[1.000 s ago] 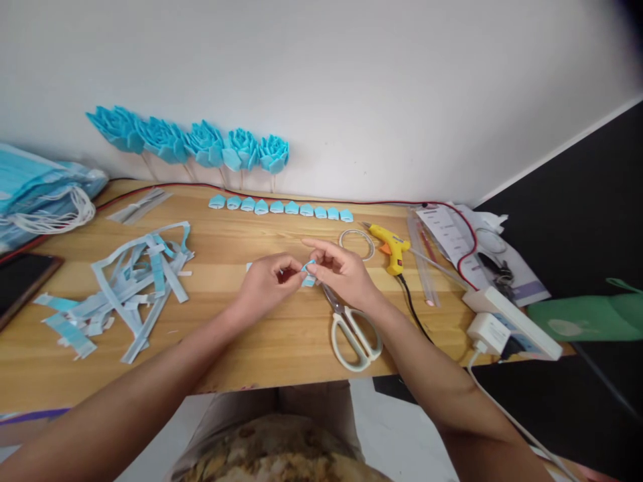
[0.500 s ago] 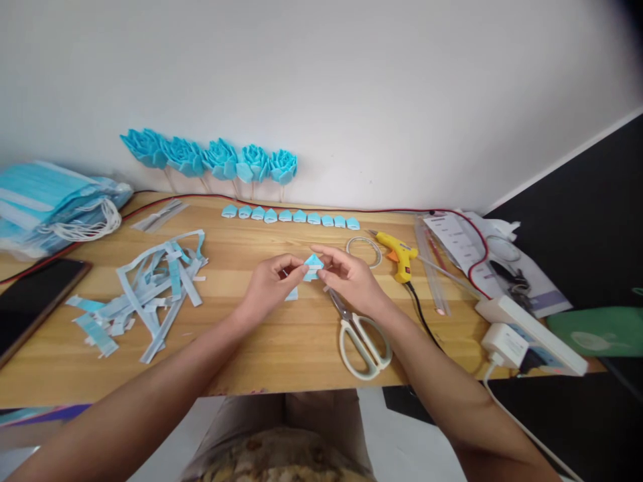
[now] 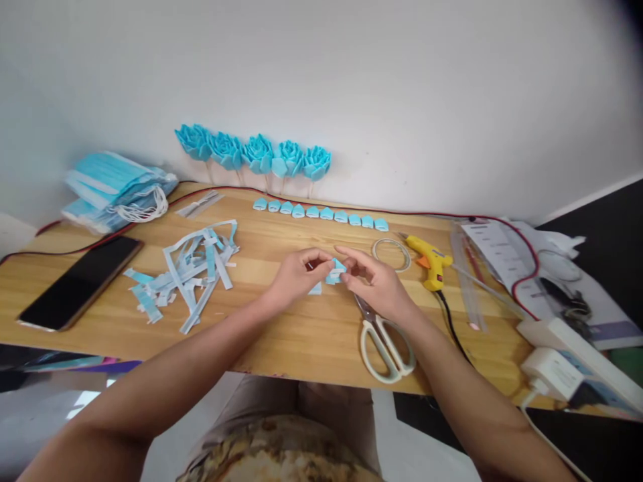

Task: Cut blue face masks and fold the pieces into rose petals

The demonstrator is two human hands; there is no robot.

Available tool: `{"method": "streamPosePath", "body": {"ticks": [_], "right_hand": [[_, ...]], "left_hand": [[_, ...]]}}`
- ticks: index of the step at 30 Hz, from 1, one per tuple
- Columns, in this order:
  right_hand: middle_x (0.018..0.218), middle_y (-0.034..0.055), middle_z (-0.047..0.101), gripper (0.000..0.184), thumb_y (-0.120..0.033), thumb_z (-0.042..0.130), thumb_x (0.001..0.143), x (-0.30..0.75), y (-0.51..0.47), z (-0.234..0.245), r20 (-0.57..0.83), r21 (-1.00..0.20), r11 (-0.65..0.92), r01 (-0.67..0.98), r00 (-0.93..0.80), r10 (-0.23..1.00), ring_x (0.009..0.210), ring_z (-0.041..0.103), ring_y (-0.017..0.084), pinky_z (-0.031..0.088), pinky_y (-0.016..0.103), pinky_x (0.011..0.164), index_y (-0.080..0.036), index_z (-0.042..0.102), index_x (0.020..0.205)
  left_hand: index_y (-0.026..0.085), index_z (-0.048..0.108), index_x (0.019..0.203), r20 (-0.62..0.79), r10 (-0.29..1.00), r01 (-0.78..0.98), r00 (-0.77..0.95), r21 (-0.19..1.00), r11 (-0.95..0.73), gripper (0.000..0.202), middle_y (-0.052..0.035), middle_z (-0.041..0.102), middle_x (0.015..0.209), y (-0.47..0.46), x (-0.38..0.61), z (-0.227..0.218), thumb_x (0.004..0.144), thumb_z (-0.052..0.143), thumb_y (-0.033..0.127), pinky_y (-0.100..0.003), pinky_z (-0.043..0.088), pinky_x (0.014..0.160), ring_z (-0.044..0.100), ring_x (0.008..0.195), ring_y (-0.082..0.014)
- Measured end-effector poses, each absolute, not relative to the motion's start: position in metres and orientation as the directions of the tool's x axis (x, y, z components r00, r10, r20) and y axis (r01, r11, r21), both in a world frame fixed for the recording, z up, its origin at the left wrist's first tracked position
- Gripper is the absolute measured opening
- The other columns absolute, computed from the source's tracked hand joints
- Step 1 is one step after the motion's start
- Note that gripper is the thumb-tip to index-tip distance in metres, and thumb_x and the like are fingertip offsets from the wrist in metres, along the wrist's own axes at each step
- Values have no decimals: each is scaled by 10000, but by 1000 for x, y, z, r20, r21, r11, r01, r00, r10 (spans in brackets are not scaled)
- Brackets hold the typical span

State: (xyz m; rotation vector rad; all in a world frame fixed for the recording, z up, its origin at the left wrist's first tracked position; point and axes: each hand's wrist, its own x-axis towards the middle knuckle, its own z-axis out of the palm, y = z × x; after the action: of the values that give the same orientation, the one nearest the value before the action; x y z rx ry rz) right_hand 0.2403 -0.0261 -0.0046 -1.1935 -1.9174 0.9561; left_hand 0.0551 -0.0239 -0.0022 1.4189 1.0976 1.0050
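Observation:
Between my two hands is a small folded petal of blue and white mask fabric. My left hand pinches its left side between thumb and finger. On the right side, my right hand holds it with the thumb close to the fold and the index finger raised slightly. A flat blue fabric piece lies on the table just below my left hand. Scissors with cream handles rest under my right hand, their blades partly hidden. Beyond my hands, several folded blue petals stand in a row.
Blue flowers on sticks lean on the wall. Left are stacked face masks, a phone and fabric scraps. Right are a tape roll, a yellow glue gun, a power strip and a red-black cord.
My view has swung left, so everything sits further right in the picture. My right index finger has lifted off the petal's tip; both hands still hold the petal.

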Motion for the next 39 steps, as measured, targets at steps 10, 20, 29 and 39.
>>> {"method": "streamPosePath", "body": {"ticks": [10, 20, 29, 39], "right_hand": [[853, 9, 610, 404, -275, 560, 864, 242, -27, -2, 156, -903, 280, 327, -358, 921, 714, 565, 115, 465, 263, 683, -208, 588, 1261], [786, -14, 591, 376, -205, 559, 830, 240, -27, 1, 201, -911, 303, 279, -340, 919, 689, 550, 101, 465, 251, 695, -193, 621, 1200], [819, -7, 595, 381, -261, 562, 853, 241, -28, 0, 177, -916, 288, 281, -361, 915, 702, 553, 103, 468, 245, 690, -224, 603, 1231], [807, -10, 576, 428, -202, 565, 811, 242, -27, -1, 193, -914, 307, 264, -382, 904, 726, 535, 107, 478, 264, 726, -240, 612, 1235]], "left_hand": [[160, 621, 676, -24, 972, 161, 234, 987, -14, 229, 30, 544, 605, -26, 55, 4, 763, 600, 371, -219, 347, 530, 434, 554, -94], [162, 578, 695, -9, 948, 199, 319, 978, -58, 282, 29, 513, 614, -27, 54, 4, 795, 563, 425, -220, 355, 549, 452, 581, -104], [160, 591, 702, 14, 939, 229, 343, 968, -98, 227, 14, 570, 646, -26, 55, -1, 767, 598, 378, -219, 371, 555, 466, 582, -104], [160, 606, 716, 41, 921, 246, 388, 958, -146, 210, 15, 575, 631, -28, 54, 0, 799, 560, 348, -210, 353, 534, 463, 576, -102]]}}
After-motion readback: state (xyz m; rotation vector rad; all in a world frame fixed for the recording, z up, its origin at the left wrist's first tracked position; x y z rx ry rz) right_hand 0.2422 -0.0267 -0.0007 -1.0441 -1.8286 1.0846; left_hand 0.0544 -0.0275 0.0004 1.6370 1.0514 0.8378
